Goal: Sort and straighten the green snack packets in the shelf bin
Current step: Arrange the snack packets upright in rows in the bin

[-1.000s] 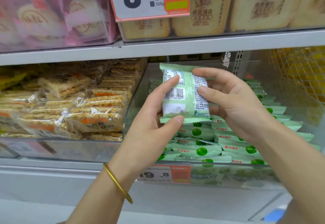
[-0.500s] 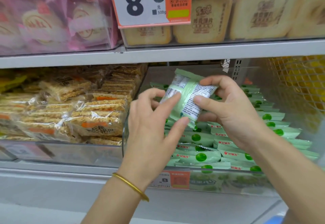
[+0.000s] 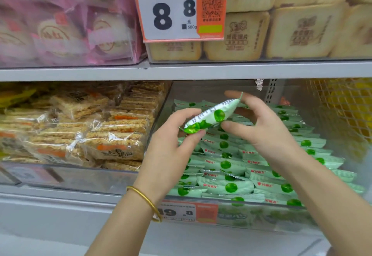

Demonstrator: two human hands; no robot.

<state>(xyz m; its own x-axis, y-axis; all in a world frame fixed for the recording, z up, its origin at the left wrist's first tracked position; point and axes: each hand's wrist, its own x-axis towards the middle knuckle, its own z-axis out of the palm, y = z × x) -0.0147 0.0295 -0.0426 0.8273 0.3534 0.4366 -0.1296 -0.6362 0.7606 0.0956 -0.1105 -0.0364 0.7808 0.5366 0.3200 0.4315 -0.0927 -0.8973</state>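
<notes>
I have one green packet (image 3: 211, 115) up in the air between both hands, over the middle of the clear bin (image 3: 225, 199) on the lower shelf. It hangs clear of the stock beneath it and sits tilted, its left end low and its right end high, with the edge and part of the green-dotted face turned toward me. My left hand (image 3: 171, 141) pinches the low left end between thumb and fingertips. My right hand (image 3: 267, 133) grasps the high right end, forefinger curled over the top seam and thumb pressed under the packet's middle.

Below, the other packets (image 3: 231, 175) lie in overlapping rows that run from the near wall of the bin to the far wall, most with the green dot facing up. A gold bangle (image 3: 147, 201) sits on my left wrist. An orange price tag (image 3: 187, 212) is fixed to the bin's near face. Left of the bin are clear-wrapped rice cakes (image 3: 112, 135). On the shelf above hangs a larger price label (image 3: 171, 10), with pink packs (image 3: 60, 24) to its left and toast-shaped packs (image 3: 281, 30) to its right.
</notes>
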